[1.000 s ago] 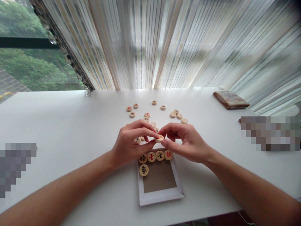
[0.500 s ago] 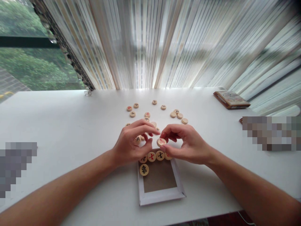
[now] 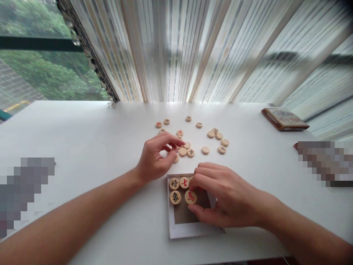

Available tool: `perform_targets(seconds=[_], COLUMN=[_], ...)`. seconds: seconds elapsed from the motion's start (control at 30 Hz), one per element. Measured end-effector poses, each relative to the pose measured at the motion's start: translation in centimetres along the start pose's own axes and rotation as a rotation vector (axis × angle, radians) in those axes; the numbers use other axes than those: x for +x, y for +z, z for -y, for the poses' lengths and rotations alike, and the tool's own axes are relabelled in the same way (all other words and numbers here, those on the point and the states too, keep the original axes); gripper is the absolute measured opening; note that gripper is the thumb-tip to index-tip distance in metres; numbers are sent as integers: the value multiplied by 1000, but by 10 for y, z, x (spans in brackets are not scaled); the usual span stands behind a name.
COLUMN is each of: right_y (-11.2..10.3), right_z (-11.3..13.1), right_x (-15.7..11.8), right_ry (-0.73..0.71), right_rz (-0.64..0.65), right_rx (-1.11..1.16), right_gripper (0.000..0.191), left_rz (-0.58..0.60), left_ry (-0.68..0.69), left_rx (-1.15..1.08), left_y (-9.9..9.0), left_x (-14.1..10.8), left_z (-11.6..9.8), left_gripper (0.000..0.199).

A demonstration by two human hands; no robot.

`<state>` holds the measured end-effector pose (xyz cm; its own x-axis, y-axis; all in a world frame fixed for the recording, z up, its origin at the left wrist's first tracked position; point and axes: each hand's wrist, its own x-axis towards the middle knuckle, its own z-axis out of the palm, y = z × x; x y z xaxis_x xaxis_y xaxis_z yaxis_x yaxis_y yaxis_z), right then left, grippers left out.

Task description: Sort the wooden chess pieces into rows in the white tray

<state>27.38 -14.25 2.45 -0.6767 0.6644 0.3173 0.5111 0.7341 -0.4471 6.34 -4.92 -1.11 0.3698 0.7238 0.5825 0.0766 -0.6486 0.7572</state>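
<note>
My right hand [image 3: 220, 195] pinches a round wooden piece with a red character [image 3: 191, 197] over the shallow white box [image 3: 190, 231]. Inside the box, a black-character piece [image 3: 174, 183] and a red-character piece [image 3: 184, 182] lie in the top row, with another black-character piece [image 3: 175, 197] below them at the left. My right fingers hide the rest of that row. My left hand [image 3: 157, 156] hovers at the near left of the loose pieces, thumb and fingertips drawn together; whether a piece is between them is hidden.
Several loose wooden pieces [image 3: 205, 150], some face up and some blank side up, are scattered on the white table [image 3: 96, 147] beyond the box. A flat brown-edged box [image 3: 285, 118] lies at the back right. Striped curtains hang behind the table.
My right hand has brought the red-character piece down and toward me, into the box area. My left hand has drawn away from it, its fingers closing near the loose pieces.
</note>
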Motion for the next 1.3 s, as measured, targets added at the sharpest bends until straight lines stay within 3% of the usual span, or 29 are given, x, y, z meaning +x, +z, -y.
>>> perform_targets(seconds=[0.4, 1.3], right_y=[7, 7], right_z=[8, 6], right_x=[-2, -6], right_ry=[-9, -114], right_rz=[140, 107], right_rx=[-153, -185], right_gripper=[3, 28], left_rz=[-3, -8], left_ry=[19, 29], left_rx=[1, -8], left_y=[1, 2], left_x=[1, 2], left_z=[0, -2], left_gripper=[25, 26])
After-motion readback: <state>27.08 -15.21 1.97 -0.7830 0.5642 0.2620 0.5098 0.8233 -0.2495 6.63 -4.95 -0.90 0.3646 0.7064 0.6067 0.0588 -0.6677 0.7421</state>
